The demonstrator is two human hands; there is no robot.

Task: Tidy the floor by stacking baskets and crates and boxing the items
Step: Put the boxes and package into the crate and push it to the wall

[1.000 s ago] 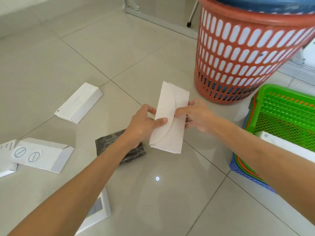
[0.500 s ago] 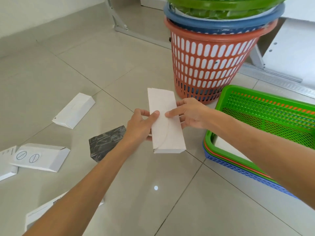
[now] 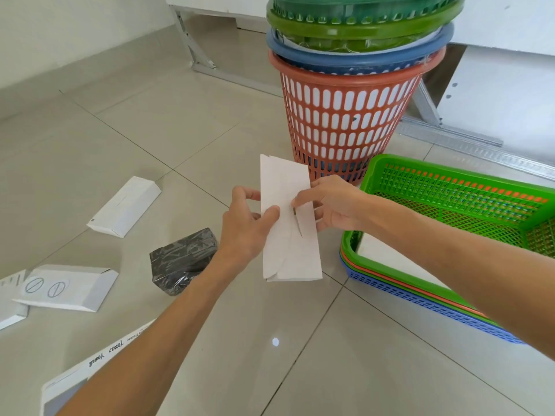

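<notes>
Head view, past the person's forearms to a tiled floor [image 3: 126,139]. Largest: a nest of round baskets [image 3: 348,121], red outermost with blue and green inside, stood upright behind the hands. Right of them lay stacked flat crates [image 3: 450,205], green on top. Between these, held above the floor, was a white box [image 3: 288,250]; the left hand [image 3: 246,226] gripped its left edge, thumb on the face, while the right hand [image 3: 333,202] pinched the curved flap (nearly tucked). A black wrapped item [image 3: 183,259] and flat white boxes [image 3: 124,205] lay left. Step judged: closing the box. Next likely needs seating the flap fully, then placing it.
</notes>
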